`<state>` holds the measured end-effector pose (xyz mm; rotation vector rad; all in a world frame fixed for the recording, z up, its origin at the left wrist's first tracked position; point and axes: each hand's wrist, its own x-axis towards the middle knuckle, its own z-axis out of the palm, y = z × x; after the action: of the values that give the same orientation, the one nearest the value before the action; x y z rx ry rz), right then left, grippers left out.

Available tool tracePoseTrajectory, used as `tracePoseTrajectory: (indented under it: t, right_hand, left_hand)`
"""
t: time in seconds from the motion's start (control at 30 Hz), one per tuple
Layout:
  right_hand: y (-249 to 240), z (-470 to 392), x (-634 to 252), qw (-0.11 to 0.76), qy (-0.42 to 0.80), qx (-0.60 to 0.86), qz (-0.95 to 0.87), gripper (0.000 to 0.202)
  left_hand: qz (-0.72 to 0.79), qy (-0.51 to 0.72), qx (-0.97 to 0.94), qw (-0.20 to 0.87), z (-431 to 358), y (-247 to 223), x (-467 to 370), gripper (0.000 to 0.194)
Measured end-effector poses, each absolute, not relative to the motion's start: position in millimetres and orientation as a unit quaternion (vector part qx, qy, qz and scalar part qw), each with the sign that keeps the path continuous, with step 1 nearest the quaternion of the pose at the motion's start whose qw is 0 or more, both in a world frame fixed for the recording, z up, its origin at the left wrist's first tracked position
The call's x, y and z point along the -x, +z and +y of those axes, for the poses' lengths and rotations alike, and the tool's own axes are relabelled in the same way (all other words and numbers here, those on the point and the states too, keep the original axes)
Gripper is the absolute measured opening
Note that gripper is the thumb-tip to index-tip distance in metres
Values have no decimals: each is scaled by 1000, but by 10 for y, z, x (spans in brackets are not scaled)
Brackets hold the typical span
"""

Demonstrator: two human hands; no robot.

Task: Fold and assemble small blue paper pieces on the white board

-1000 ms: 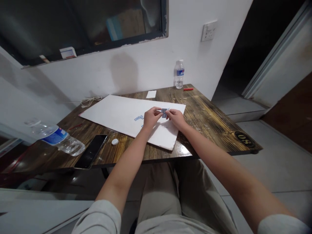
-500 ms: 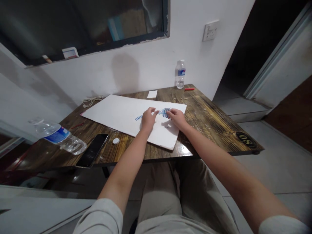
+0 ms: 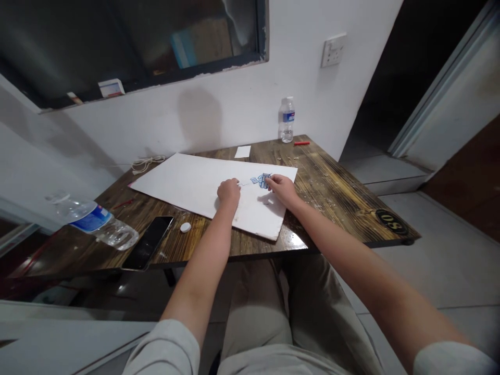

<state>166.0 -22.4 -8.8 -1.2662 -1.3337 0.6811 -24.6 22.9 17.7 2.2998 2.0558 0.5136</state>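
Note:
A small blue latticework piece (image 3: 262,180) is pinched in my right hand (image 3: 284,188), just above the right part of a white board (image 3: 187,177). It has several blue-outlined sections, and its shadow falls on the board below. My left hand (image 3: 228,191) is lower over the middle of the board, with its fingers curled together. Whatever lies between or under those fingers is hidden. A thin dark line shows on the board between the two hands.
On the wooden table (image 3: 332,198) lie a phone (image 3: 148,243), a white cap (image 3: 185,227), a tipped water bottle (image 3: 99,221), a cable (image 3: 147,163), a white card (image 3: 242,151) and a red pen-like stick (image 3: 301,143). Another bottle (image 3: 288,120) stands by the wall.
My left hand has moved left and away from the right hand, and its fingers have closed. It covers the blue ladder-like strip seen before. My right hand stays almost still with its piece.

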Motion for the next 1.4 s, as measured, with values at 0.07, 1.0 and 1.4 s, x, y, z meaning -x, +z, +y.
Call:
tracePoseTrajectory:
  t: [0.07, 1.0, 1.4]
  right_hand:
    - [-88, -226, -1660, 555, 288, 537, -566, 28]
    - [-35, -232, -1680, 561, 240, 571, -549, 26]
    - [-96, -192, -1663, 541, 273, 507, -613, 34]
  left_hand:
    - [662, 170, -730, 4, 236, 185, 251, 27]
    - [442, 515, -592, 435, 105, 244, -62, 23]
    - [407, 508, -617, 443, 87, 211, -103, 34]
